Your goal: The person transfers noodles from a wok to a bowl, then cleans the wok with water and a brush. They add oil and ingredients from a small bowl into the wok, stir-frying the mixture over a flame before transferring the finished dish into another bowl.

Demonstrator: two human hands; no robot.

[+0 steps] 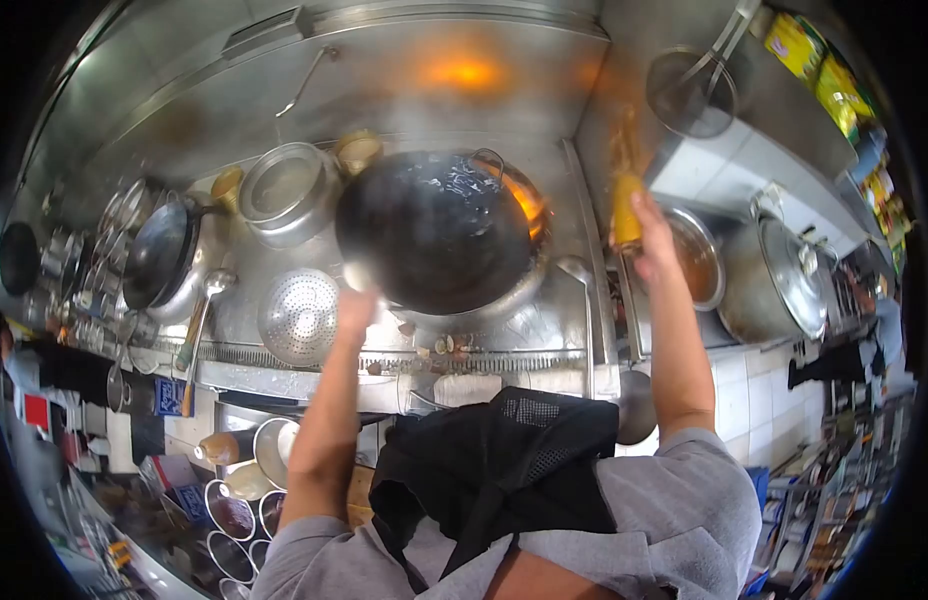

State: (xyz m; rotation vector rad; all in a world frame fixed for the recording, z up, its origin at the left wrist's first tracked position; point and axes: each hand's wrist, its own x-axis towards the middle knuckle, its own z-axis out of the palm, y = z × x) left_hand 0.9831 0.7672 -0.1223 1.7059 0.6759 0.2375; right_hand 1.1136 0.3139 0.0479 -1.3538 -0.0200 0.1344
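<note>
A large black wok (434,235) sits tilted over the burner, its inside wet and glossy near the top, with orange flame along its right side. My left hand (356,308), smeared by motion, is closed at the wok's lower left rim, with a pale patch like a cloth (360,276) by the fingers. My right hand (654,238) is raised off to the right, its fingers wrapped around a yellow-brown bamboo wok brush (626,205). The brush is upright, its blurred bristles pointing up, well apart from the wok.
A perforated strainer (296,316) lies left of the wok, below a lidded metal pot (281,195). One ladle (576,270) rests on the right, another (218,284) on the left. Farther right stand a pot of brown liquid (696,258) and a big stockpot (769,280). A mesh strainer (692,95) hangs above.
</note>
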